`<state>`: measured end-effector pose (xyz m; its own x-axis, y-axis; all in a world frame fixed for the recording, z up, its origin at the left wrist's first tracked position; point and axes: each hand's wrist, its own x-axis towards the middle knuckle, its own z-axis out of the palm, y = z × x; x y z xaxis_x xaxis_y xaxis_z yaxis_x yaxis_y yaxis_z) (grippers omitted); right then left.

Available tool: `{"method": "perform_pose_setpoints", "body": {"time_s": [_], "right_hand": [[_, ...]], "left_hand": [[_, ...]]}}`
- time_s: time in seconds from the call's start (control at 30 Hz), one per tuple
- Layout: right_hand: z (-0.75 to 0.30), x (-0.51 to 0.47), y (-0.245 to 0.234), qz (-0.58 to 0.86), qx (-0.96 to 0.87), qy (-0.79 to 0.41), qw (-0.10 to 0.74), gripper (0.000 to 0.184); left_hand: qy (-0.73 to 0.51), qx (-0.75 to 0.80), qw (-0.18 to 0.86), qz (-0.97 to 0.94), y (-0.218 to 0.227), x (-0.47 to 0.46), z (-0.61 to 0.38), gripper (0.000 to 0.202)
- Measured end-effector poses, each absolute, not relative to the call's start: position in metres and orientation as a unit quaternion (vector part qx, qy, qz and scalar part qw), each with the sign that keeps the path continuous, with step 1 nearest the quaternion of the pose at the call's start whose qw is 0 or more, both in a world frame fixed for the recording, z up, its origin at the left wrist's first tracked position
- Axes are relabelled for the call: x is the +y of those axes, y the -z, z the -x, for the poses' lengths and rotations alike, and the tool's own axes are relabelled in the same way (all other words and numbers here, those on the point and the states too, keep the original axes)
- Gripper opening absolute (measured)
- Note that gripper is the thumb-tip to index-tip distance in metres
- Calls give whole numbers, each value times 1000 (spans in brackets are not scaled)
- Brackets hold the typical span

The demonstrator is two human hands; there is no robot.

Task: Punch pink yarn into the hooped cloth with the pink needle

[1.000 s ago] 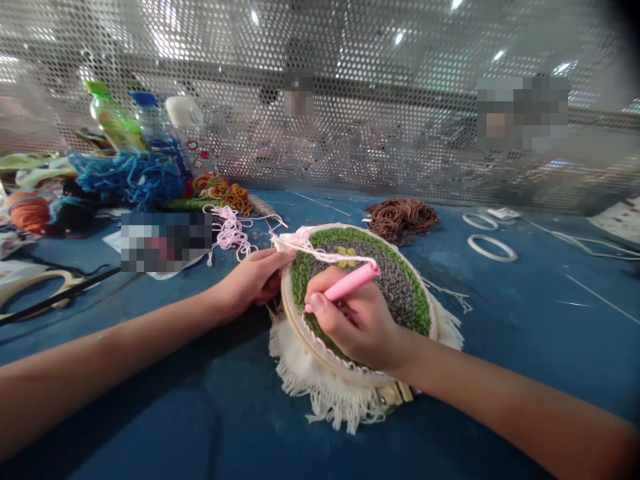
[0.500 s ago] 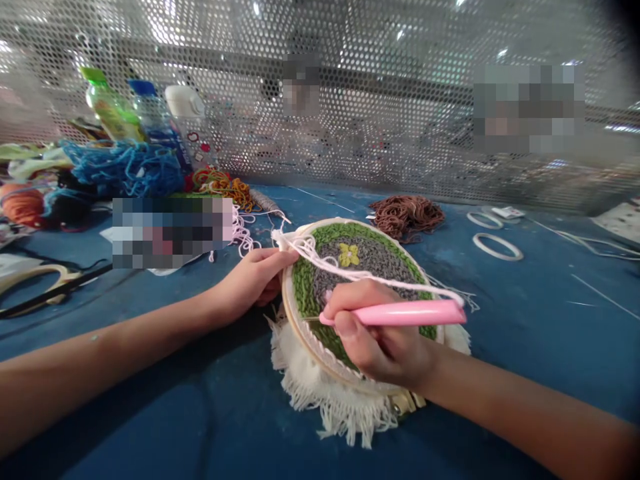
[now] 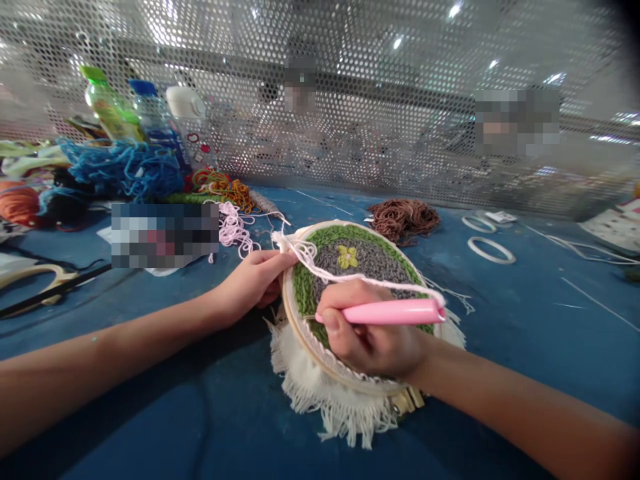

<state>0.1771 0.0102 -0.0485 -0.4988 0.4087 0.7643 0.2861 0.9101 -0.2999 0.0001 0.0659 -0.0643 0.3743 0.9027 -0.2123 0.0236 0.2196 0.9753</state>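
Your right grip is clenched on the pink punch needle, its long axis lying across the wooden embroidery hoop, tip leftward. The hoop sits on the blue bench, its left rim held in your left grip.

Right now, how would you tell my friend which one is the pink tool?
On the blue table, find the round wooden hoop with shaggy white fringe, stitched in green and grey around a yellow flower. Above it, the right hand grips a fat, smooth pink plastic punch needle. It is the only pink stick there, with pale pink yarn running to its end.
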Motion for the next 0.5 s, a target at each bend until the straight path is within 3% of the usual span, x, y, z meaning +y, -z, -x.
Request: {"method": "perform_pose_setpoints", "body": {"time_s": [0.5], "right_hand": [[-176,10,55,228,-863,-72,445,4]], "left_hand": [[-337,437,637,-538,69,66,3,37]]}}
